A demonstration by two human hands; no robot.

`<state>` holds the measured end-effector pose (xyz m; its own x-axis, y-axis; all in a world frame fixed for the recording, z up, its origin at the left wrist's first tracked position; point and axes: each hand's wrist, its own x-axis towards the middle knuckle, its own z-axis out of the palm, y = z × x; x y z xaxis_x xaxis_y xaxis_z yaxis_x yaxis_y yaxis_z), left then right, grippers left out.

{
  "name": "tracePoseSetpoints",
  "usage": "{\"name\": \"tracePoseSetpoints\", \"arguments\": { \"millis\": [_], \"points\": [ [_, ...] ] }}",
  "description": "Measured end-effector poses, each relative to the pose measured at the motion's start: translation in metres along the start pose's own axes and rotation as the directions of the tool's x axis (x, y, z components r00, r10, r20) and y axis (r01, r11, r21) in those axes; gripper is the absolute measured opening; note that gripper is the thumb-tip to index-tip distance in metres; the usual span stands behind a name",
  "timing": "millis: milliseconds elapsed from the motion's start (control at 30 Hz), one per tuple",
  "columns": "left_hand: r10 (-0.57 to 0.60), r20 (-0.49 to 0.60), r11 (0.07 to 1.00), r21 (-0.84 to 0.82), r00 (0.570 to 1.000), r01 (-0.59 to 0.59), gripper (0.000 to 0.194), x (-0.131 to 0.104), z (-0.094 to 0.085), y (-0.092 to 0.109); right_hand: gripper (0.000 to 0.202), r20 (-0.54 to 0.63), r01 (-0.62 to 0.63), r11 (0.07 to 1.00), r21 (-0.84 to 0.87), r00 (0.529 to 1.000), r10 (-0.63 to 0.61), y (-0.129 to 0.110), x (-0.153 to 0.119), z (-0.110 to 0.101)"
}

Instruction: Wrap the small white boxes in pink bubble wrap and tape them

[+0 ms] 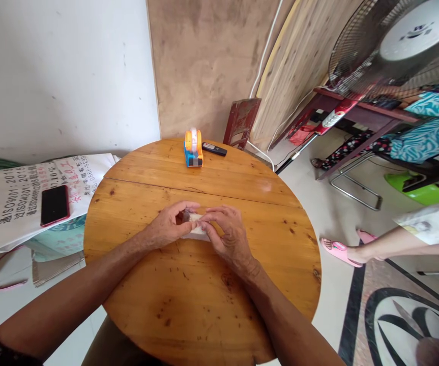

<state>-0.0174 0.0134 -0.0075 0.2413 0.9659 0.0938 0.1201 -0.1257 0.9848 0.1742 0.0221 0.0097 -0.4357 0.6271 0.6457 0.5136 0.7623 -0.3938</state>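
A small white packet (198, 233) is between my two hands over the middle of the round wooden table (188, 300). My left hand (171, 222) grips its left side, thumb along the near face and fingers curled behind. On the right side, the thumb and fingers of my right hand (227, 231) pinch the packet near its upper edge. Both hands cover much of it, and what it contains cannot be made out. Beyond the hands, near the table's far edge, stands an orange and blue tape dispenser (193, 148) with a roll of clear tape.
A black remote-like object (214, 149) lies beside the dispenser. Left of the table, a phone (55, 205) rests on a printed white sack (17, 188). A standing fan (402, 46) is at the upper right. Two other people's legs show at right, one in pink slippers (341, 252).
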Motion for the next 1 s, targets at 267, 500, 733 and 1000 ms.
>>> {"name": "tracePoseSetpoints", "arguments": {
  "millis": [267,500,733,1000],
  "points": [
    [-0.005,0.052,1.000,-0.025,0.999,0.007,0.051,0.000,-0.001,-0.004,0.011,0.046,0.005,0.999,-0.037,0.999,-0.003,-0.006,0.001,-0.001],
    [0.008,0.015,1.000,0.021,1.000,-0.009,0.051,0.001,-0.002,0.001,0.027,0.032,0.026,0.999,0.020,0.999,-0.027,-0.009,0.001,-0.005],
    [0.001,-0.015,0.994,0.105,1.000,0.000,0.049,0.000,-0.002,0.006,0.034,0.179,-0.003,0.999,0.052,0.984,-0.007,0.001,0.005,-0.024],
    [0.009,-0.025,0.994,0.105,1.000,-0.007,0.050,-0.002,-0.001,0.002,0.007,0.133,-0.021,1.000,0.018,0.991,0.018,-0.003,0.001,-0.009]
  ]
}}
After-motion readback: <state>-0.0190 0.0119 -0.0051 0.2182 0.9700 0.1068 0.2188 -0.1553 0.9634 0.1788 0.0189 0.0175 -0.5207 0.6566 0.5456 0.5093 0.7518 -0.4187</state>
